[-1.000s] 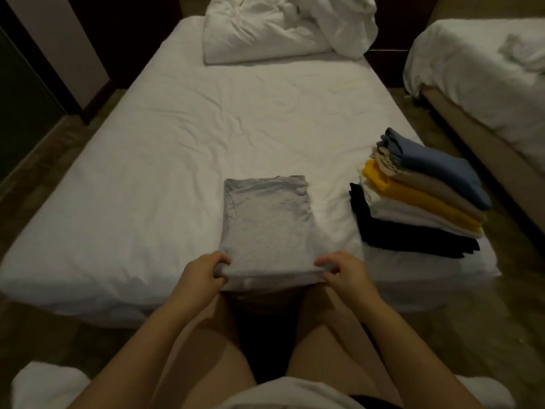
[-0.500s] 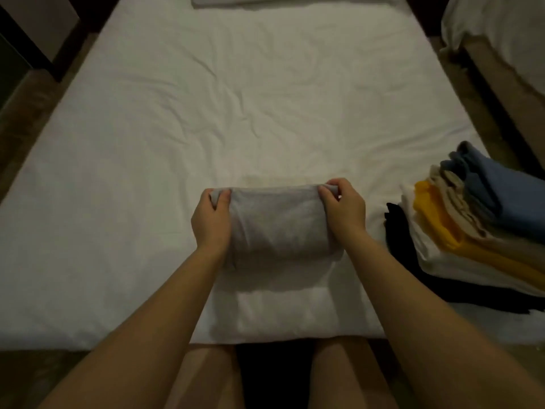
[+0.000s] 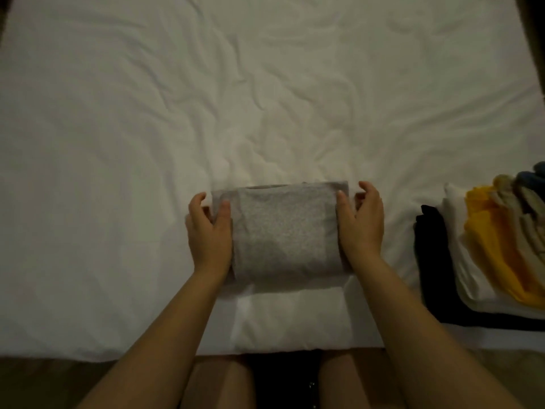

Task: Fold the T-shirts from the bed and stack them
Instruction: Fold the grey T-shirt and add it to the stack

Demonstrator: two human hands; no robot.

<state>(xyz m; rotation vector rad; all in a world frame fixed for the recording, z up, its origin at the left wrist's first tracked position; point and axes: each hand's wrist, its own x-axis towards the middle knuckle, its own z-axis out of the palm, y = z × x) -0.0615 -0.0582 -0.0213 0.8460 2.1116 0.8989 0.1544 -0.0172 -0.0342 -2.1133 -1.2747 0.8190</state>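
Dim, warm light; soft focus

Count: one bed (image 3: 265, 98), one folded grey T-shirt (image 3: 283, 228), one left hand (image 3: 208, 231), one right hand (image 3: 361, 225), one stack (image 3: 472, 276) showing five folded garments: black (image 3: 433, 255), white (image 3: 454, 231), yellow (image 3: 483, 219), beige (image 3: 513, 208), blue (image 3: 530, 177).

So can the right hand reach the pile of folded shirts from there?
Probably yes. The right hand grips the grey T-shirt, and the pile of folded shirts lies to its right on the bed, with nothing showing between them.
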